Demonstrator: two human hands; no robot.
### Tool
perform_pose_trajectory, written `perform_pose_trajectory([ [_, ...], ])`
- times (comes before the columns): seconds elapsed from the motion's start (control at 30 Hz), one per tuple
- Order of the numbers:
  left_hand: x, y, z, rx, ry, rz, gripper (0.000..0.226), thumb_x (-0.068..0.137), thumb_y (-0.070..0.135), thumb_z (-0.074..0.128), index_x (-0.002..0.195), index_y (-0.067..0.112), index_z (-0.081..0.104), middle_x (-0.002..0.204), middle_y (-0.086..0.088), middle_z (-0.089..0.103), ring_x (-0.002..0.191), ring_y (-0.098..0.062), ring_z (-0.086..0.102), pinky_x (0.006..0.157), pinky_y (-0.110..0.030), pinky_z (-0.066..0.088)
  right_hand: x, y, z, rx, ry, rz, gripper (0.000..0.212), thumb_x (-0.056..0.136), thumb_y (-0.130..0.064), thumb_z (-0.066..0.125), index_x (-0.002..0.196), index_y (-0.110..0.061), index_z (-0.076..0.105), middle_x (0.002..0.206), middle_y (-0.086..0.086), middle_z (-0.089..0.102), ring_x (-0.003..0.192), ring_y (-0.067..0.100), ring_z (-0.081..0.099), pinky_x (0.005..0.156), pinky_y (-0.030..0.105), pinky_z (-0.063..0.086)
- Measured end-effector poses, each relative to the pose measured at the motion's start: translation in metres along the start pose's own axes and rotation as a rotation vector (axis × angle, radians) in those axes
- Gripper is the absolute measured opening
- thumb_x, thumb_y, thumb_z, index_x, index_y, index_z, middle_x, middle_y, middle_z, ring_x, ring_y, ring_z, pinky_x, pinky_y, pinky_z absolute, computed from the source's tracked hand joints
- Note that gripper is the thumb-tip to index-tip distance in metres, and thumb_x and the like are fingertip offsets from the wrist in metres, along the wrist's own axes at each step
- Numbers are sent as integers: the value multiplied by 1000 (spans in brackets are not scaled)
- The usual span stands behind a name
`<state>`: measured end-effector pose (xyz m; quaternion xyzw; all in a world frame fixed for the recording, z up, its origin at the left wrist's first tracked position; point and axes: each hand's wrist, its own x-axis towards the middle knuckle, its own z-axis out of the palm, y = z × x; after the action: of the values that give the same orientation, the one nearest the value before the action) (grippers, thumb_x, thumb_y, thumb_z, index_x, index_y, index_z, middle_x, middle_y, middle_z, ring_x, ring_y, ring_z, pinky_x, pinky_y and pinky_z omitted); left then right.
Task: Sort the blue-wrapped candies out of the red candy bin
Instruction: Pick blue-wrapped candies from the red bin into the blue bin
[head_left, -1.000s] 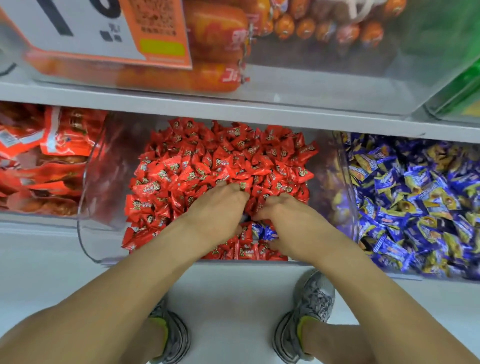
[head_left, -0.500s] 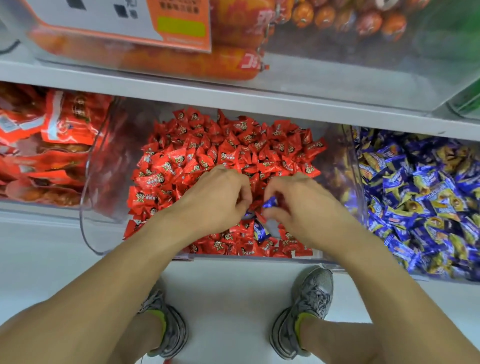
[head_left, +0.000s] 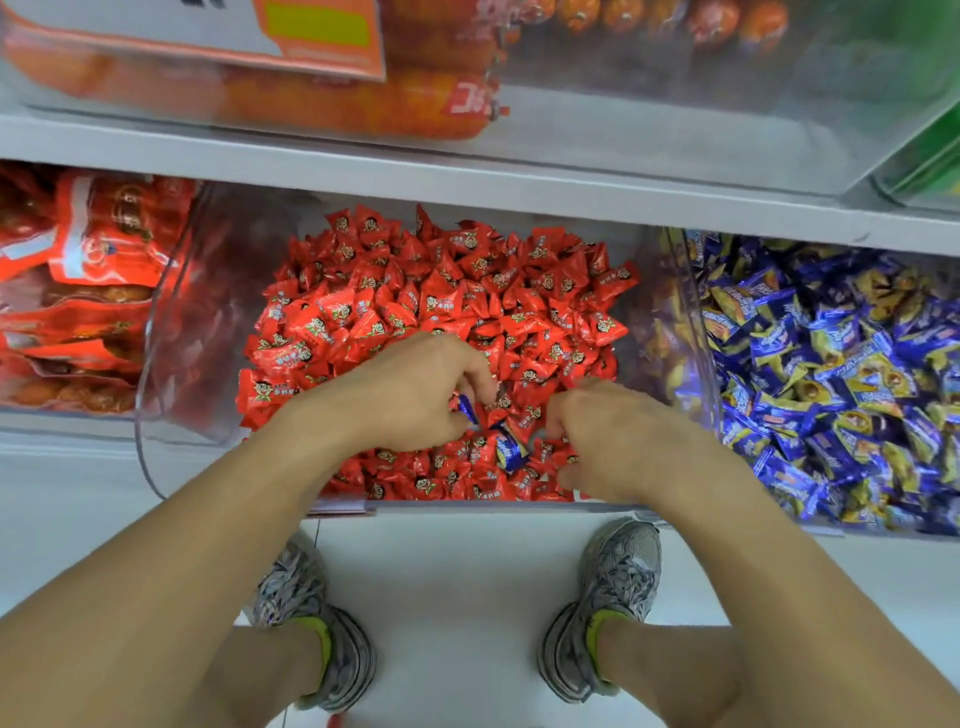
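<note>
**Hands in the Red Candy Bin: Head View**

While both hands worked low in the front of the red candy bin (head_left: 171, 332), the head camera looked straight down past the forearms. The bin was a clear, glossy plastic tub with rounded corners, filled with small pillow-shaped red candies (head_left: 441, 291) in crinkled, shiny foil printed with a cartoon face.

The left hand (head_left: 415, 395) sat knuckles-up on the pile, its fingers curled under. A blue-wrapped candy (head_left: 467, 408) showed as a narrow blue edge against those curled fingertips, apparently pinched there; most of the piece was hidden by the hand. The right hand (head_left: 618, 436) lay near the front wall with its fingers bent down into the wrappers. Whether it gripped anything could not be determined, since the fingertips were buried.

A second blue-wrapped candy (head_left: 509, 449) lay between the two hands, on top of the red pieces, close to the front wall. Its wrapper was glossy blue with a pale band, and it touched neither hand clearly.

To the right stood a neighbouring clear bin (head_left: 696, 322) heaped with blue and yellow foil candies (head_left: 831, 364). To the left lay flat orange-red packets (head_left: 88, 260). A grey shelf edge (head_left: 467, 182) crossed above, carrying smooth orange sausages (head_left: 363, 104) behind an orange-bordered price card (head_left: 311, 36). Below, two grey patterned sneakers (head_left: 608, 597) stood on pale floor tiles (head_left: 457, 597).
</note>
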<state>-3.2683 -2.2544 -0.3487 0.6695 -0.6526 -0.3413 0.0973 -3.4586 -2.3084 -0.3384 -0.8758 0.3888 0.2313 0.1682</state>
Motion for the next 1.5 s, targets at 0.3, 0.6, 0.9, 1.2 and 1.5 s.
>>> perform_pose_trajectory([
  [0.3, -8, 7, -18, -321, 125, 3, 19, 83, 13, 76, 94, 28, 74, 86, 10, 70, 80, -5, 68, 76, -20, 56, 26, -17, 24, 68, 247, -40, 36, 81, -46, 71, 74, -16, 51, 86, 2, 54, 81, 28, 55, 66, 31, 39],
  [0.6, -1, 12, -6, -511, 290, -148, 26, 103, 20, 42, 100, 21, 67, 82, 2, 66, 44, -6, 46, 43, -20, 37, -5, 7, -26, 498, 387, -102, 15, 84, -31, 75, 90, -26, 62, 86, -8, 57, 79, 7, 55, 69, 19, 42],
  [0.9, 1, 25, 1, -617, -5, -65, 9, 89, 23, 71, 92, 19, 63, 83, 0, 72, 57, -9, 64, 53, -21, 47, -9, 4, -41, 226, 249, -217, 20, 81, -37, 76, 96, -33, 64, 82, -10, 54, 80, 4, 52, 65, 15, 35],
  [1.2, -10, 10, -26, -360, -32, -203, 31, 100, 41, 48, 92, 22, 72, 46, 2, 51, 34, -8, 40, 41, -18, 30, 9, -4, -24, -599, 67, 0, 25, 93, -25, 61, 116, -14, 62, 111, 6, 68, 104, 27, 65, 86, 34, 47],
  [1.5, -32, -4, -38, -317, -7, -192, 28, 95, 44, 57, 80, 22, 64, 65, -3, 67, 39, -4, 51, 44, -17, 37, 15, -11, -53, 31, 30, -174, 40, 94, -8, 54, 130, -24, 58, 96, -6, 69, 79, 11, 59, 76, 23, 41],
])
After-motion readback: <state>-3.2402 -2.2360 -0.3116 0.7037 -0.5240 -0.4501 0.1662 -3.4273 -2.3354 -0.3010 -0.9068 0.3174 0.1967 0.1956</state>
